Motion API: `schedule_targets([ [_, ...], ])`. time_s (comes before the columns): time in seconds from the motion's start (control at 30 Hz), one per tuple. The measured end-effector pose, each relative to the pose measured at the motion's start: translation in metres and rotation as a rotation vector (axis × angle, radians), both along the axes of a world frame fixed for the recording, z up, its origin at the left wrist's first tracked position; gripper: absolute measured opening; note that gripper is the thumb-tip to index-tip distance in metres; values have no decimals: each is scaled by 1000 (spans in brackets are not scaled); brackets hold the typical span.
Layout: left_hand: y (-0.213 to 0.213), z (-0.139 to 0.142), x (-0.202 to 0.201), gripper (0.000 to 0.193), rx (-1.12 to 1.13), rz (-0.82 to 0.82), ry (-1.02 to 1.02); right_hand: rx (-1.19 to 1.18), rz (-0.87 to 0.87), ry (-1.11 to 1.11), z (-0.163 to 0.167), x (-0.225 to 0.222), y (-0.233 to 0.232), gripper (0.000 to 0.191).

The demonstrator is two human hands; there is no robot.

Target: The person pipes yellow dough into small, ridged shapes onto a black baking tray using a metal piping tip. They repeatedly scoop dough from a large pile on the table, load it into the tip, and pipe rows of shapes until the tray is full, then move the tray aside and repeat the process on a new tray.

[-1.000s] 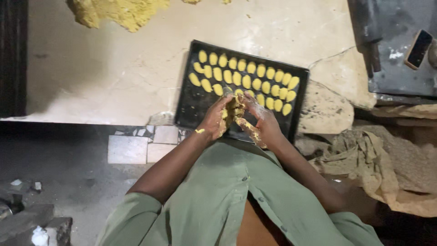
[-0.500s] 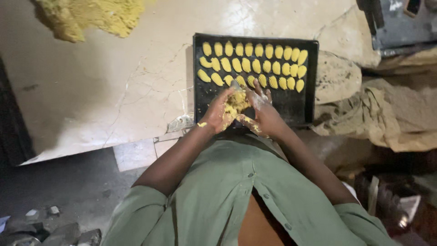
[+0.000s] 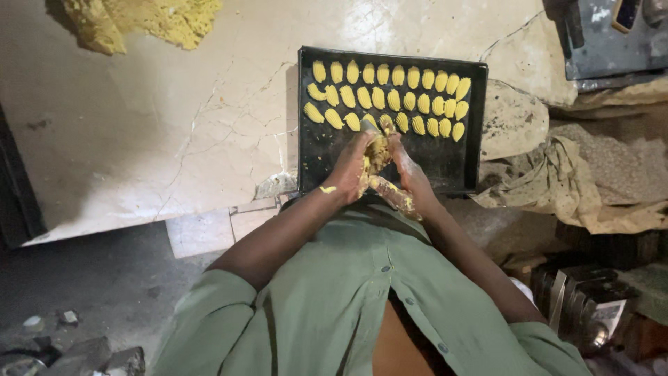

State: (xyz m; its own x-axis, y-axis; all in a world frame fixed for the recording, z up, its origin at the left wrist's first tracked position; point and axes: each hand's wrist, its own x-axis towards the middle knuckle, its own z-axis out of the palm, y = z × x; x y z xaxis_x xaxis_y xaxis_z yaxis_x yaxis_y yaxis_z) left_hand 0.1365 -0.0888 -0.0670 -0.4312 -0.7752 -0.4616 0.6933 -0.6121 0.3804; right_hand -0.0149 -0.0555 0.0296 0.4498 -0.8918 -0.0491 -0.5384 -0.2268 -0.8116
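While both hands (image 3: pixel 379 170) close around the yellow dough lump (image 3: pixel 378 151), press evenly so each piece matches those on the black tray (image 3: pixel 313 167).

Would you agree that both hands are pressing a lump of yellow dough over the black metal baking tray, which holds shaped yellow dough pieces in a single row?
Not quite: the head view shows the shaped yellow dough pieces in about three rows, not one. The rest holds: the left hand and right hand press a lump of yellow dough over the black metal baking tray.
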Motion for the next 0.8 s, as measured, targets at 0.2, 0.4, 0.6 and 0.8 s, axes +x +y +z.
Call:
schedule_targets([
  [0.2, 3, -6, 9, 45, -25, -40, -16, -64, 103, 336, -9, -16, -15, 93],
  [0.4, -5, -7, -19, 41, -39, 80, -18, -271, 189, 516, -2, -42, -30, 81],
  [0.6, -1, 15, -77, 40, -32, 20, -137, -267, 206, 555, 4, -96, -42, 87],
  [0.8, -8, 2, -115, 38, -72, 153, -231, -345, 257, 622, 14, -156, -57, 71],
])
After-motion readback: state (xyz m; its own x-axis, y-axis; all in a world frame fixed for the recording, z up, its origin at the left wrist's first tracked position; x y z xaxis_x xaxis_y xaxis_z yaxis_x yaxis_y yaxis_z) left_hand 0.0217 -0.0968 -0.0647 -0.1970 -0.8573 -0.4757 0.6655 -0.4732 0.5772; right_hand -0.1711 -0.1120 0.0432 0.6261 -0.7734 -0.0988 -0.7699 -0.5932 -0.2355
